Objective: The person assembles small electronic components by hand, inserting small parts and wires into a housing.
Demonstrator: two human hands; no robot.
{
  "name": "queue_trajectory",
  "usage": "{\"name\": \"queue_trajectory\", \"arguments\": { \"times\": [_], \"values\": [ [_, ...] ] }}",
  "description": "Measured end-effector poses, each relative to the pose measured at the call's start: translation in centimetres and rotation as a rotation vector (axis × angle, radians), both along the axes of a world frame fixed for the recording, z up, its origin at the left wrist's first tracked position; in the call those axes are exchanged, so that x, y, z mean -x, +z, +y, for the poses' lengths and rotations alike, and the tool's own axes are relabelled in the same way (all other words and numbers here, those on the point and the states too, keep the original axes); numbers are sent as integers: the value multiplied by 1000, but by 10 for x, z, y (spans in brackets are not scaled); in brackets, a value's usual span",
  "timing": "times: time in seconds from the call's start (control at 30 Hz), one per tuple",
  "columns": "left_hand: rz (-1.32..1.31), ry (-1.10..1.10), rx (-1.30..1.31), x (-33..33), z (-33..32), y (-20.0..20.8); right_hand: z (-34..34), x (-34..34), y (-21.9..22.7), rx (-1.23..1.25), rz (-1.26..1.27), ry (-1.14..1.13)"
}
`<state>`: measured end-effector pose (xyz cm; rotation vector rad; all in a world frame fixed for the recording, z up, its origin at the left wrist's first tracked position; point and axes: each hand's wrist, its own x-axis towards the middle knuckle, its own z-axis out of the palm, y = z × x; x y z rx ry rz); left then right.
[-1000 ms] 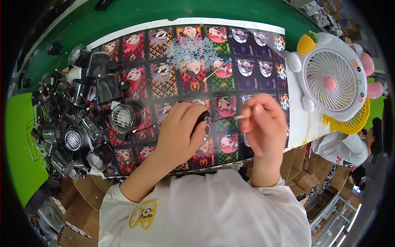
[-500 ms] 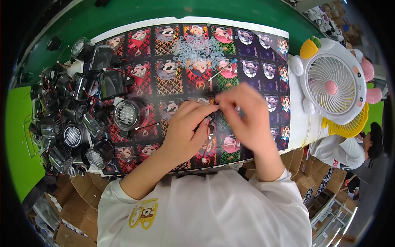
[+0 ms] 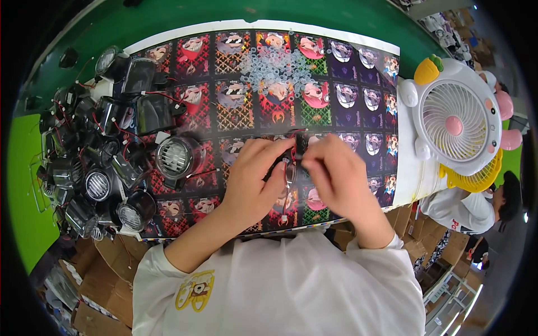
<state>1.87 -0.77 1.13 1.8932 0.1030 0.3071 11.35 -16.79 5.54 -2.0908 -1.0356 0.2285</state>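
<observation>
My left hand [image 3: 252, 179] and my right hand [image 3: 336, 173] meet over the patterned mat [image 3: 347, 106], fingertips pinched together on one small dark part [image 3: 289, 168] with red wires hanging from it. The part is mostly hidden by my fingers. A black round part with a silver grille [image 3: 175, 158] lies just left of my left hand. Beyond my hands lies a scatter of small clear rings [image 3: 274, 64] on the mat.
A heap of black round parts with red wires [image 3: 95, 162] fills the left of the table. A white desk fan [image 3: 457, 126] with a yellow base stands at the right. The green table [image 3: 168, 19] runs behind. Cardboard boxes [image 3: 106, 280] sit below; another person [image 3: 476, 204] is at lower right.
My hands were apart a second ago; they have come together at the mat's middle, and both pinch the small part. The view has shifted slightly.
</observation>
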Motion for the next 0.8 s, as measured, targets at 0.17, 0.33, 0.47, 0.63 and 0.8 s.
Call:
{"name": "queue_trajectory", "arguments": {
  "times": [0.17,0.33,0.47,0.63,0.8],
  "values": [
    [21,29,-5,-2,-3,3,7,22,-4,-82,-137,-13],
    [-2,95,-45,-2,-9,-2,18,43,-11,-47,-189,-188],
    [-21,105,-70,-4,-8,-1,23,46,-17,-98,-182,-275],
    [-4,93,-94,-2,-7,-3,23,36,-6,-122,-100,-263],
    [-40,91,-46,-2,-7,-4,15,5,11,86,-70,39]
  ]
}}
